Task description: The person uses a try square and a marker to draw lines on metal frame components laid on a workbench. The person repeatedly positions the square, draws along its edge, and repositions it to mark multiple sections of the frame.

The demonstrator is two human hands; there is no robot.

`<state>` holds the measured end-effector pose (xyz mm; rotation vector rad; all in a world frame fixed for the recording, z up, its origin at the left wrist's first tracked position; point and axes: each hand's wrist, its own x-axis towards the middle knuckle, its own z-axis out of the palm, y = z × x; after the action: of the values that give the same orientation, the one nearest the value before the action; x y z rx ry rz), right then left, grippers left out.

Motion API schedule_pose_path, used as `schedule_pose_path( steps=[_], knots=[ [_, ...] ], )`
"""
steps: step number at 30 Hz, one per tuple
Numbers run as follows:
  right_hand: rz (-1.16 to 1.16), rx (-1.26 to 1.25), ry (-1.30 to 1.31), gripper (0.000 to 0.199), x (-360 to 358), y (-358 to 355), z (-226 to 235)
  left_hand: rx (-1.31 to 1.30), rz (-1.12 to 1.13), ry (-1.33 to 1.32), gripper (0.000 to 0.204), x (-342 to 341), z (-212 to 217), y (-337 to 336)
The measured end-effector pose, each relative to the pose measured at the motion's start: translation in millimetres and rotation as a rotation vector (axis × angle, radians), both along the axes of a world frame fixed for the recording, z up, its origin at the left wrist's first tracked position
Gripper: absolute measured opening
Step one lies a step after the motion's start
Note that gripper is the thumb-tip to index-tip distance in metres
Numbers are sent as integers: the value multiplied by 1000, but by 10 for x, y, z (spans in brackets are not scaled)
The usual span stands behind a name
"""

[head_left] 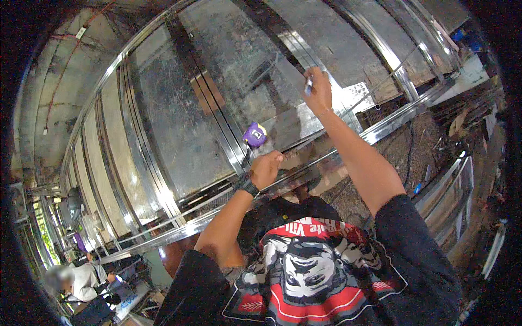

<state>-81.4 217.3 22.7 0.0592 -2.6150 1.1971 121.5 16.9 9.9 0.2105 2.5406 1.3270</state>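
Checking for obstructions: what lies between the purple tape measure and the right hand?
In the head view, only shiny grey sheet shows between the purple tape measure and right hand.

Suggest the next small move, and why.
Probably reach the left hand forward to the purple tape measure: it lies just beyond that hand, while the right hand seems occupied, pinching a small pale object too blurred to identify.

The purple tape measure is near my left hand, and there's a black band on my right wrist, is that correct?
Not quite: the black band is on your left wrist, as the head view shows. The purple tape measure is indeed near your left hand.
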Motion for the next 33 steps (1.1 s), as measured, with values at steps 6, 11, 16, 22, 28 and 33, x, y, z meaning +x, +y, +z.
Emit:
schedule_pose_path(
  steps=[6,11,16,22,28,33],
  knots=[
    [-45,27,-142,38,-284,-432,-396,116,-4,-153,22,-188,114,-129],
    [14,146,-37,32,-426,-432,-593,203,-27,-376,23,-244,-263,-156],
    [200,-307,204,26,-208,-463,-234,404,35,-659,18,-276,-366,-261],
    [422,-667,-486,19,1347,243,87,557,-74,-735,29,-389,-231,-325],
    [507,-502,-409,21,1582,187,139,573,-71,-737,33,-452,52,-333],
    [537,-379,-179,27,1484,206,107,536,-22,-683,39,-473,381,-263]
  ],
)
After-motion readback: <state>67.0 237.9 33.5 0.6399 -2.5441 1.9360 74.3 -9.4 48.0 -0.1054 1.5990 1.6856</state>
